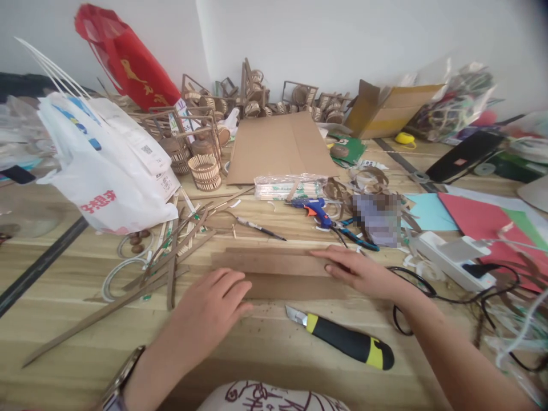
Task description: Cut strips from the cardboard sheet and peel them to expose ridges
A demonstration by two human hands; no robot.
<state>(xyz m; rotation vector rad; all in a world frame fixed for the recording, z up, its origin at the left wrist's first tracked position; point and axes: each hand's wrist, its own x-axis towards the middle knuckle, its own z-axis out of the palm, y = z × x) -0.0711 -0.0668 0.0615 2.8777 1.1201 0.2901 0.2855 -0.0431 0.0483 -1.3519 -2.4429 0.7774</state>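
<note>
Pressing flat on brown cardboard strip [278, 265], mid-table [265, 354]: 2 hands, left hand [209, 308] and right hand [359, 271], both open-palmed, gripping nothing. Likely risk: utility knife [342, 339] lies just beside strip, bare blade pointing toward left hand; careless reach could cut fingers. Strip partly covered by hands. Pixelated patch [377, 220] beyond unreadable.

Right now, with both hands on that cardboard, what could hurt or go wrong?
The utility knife lies just below the cardboard strip with its blade out, tip toward the left hand; a slide back could nick it. The black cable loops beside the right hand and might snag, tugging the power strip.
</note>
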